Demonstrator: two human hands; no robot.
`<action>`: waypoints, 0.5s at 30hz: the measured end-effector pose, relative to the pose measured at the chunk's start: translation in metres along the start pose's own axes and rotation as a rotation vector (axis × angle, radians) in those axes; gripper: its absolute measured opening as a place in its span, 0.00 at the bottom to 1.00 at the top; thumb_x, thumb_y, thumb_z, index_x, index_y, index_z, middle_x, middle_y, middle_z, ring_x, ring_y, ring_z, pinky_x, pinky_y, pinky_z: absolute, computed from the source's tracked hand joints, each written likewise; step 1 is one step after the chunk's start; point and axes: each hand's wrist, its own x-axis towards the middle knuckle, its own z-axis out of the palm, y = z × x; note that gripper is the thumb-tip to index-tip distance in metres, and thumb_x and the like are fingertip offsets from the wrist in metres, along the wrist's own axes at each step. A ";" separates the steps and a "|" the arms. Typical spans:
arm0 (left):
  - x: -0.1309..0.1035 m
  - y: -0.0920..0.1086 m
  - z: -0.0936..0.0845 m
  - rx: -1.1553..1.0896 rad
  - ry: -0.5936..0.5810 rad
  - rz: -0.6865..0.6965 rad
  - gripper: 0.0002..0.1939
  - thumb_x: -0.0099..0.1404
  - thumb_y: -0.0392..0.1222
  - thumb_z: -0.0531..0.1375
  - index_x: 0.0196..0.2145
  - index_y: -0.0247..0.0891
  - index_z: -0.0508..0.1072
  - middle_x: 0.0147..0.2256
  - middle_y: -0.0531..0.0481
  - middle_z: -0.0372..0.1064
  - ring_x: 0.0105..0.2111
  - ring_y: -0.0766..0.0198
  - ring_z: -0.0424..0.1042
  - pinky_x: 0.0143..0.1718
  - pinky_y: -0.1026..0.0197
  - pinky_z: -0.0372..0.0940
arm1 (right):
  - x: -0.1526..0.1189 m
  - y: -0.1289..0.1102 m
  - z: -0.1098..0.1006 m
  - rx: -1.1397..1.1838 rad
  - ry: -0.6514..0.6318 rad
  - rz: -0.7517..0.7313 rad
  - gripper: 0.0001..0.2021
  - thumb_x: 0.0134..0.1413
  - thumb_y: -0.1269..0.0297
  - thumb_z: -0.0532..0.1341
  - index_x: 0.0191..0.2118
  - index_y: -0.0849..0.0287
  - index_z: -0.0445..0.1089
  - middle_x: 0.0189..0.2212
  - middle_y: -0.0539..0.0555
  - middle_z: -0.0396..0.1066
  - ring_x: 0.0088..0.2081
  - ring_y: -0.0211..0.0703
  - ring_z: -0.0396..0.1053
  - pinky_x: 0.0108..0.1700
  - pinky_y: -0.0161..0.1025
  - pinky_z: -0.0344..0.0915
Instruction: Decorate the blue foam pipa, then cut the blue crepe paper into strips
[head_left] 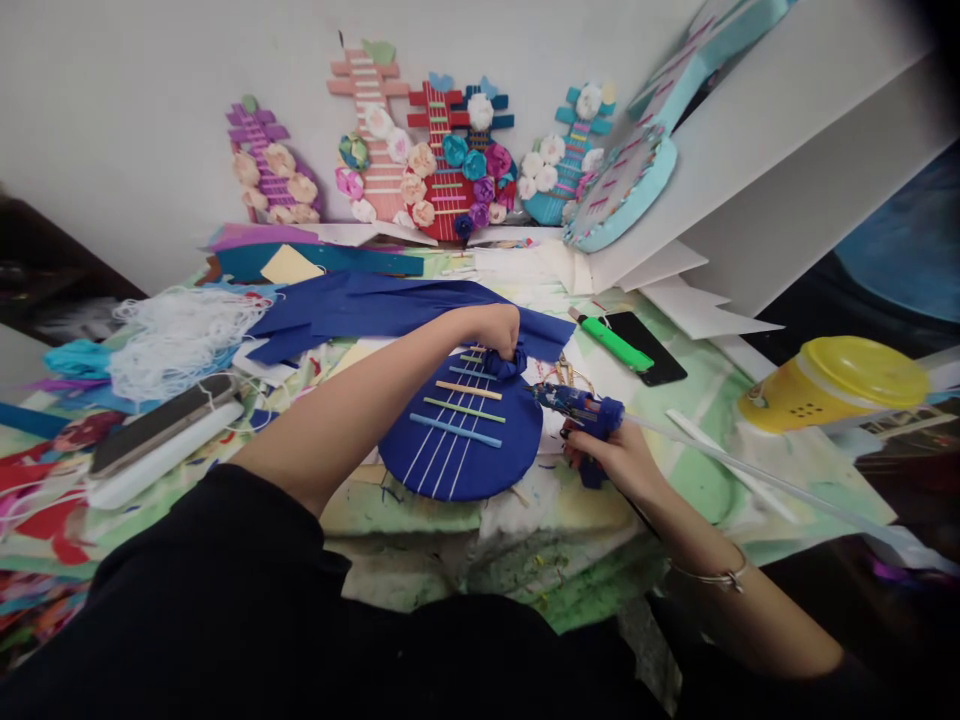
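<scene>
A dark blue paper lute (469, 465) lies on the table in front of me, with white strings and coloured strips across its face. My left hand (499, 328) is closed on a crumpled dark blue paper flower (507, 364) at the lute's upper right; its fingertips are partly hidden. In my right hand (611, 455) is a blue hot glue gun (581, 405), gripped by its handle. The gun's nozzle points left, close to the flower and the lute's right edge. A long clear glue stick (720, 458) sticks out behind the gun.
Blue paper sheets (390, 305) lie behind the lute. White string (187, 335) and a grey-topped device (165, 425) are on the left. A green cutter (616, 345), black phone (660, 350) and yellow-lidded cup (832, 385) are right. Several decorated paper lutes (367, 130) lean against the wall.
</scene>
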 end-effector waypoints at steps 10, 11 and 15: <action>0.003 0.001 0.003 -0.025 0.054 -0.082 0.05 0.41 0.32 0.59 0.18 0.33 0.76 0.16 0.55 0.62 0.23 0.66 0.60 0.28 0.63 0.55 | 0.018 0.000 0.005 -0.225 0.068 -0.218 0.07 0.42 0.60 0.63 0.27 0.59 0.72 0.22 0.49 0.72 0.24 0.41 0.67 0.27 0.36 0.64; 0.003 0.001 0.003 -0.028 0.058 -0.087 0.04 0.41 0.32 0.60 0.18 0.33 0.76 0.16 0.54 0.62 0.23 0.66 0.60 0.28 0.63 0.55 | 0.020 0.001 0.005 -0.248 0.074 -0.237 0.07 0.43 0.61 0.63 0.27 0.59 0.72 0.22 0.49 0.72 0.25 0.42 0.67 0.28 0.37 0.64; -0.001 0.002 0.004 -0.030 0.070 -0.113 0.03 0.42 0.33 0.60 0.18 0.33 0.76 0.15 0.54 0.61 0.22 0.66 0.60 0.28 0.63 0.56 | 0.021 0.001 0.006 -0.329 0.099 -0.309 0.08 0.44 0.59 0.63 0.29 0.58 0.73 0.25 0.49 0.73 0.29 0.44 0.67 0.33 0.38 0.64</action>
